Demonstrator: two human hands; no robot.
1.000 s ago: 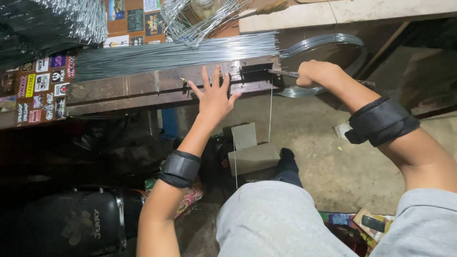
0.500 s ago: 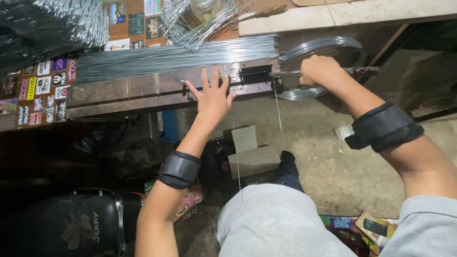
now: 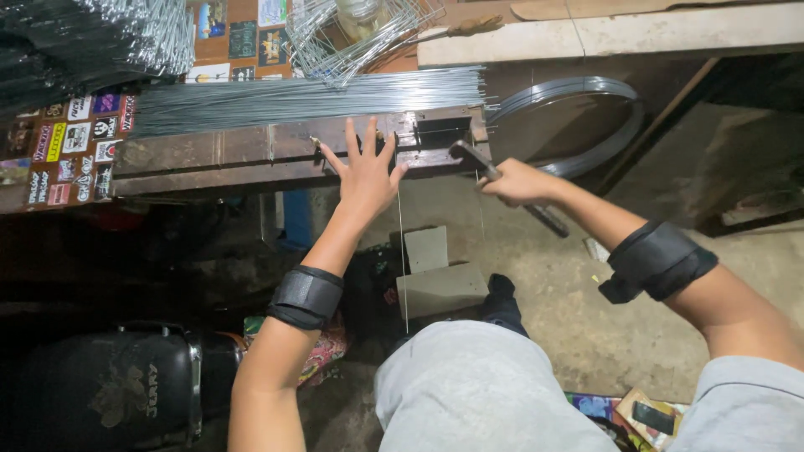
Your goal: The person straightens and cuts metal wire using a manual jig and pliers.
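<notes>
Left hand [image 3: 366,172] lies flat, fingers spread wide, on the metal jig [image 3: 285,151] at the surface edge. Right hand [image 3: 512,182], just right of the jig, grips the lever handle [image 3: 502,186]. Straight wire bundle [image 3: 310,96] lies directly behind the jig.

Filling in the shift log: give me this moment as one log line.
left hand: flat, fingers spread on metal jig | right hand: gripping dark lever handle | straight wire rods behind jig | wire coil at right
</notes>
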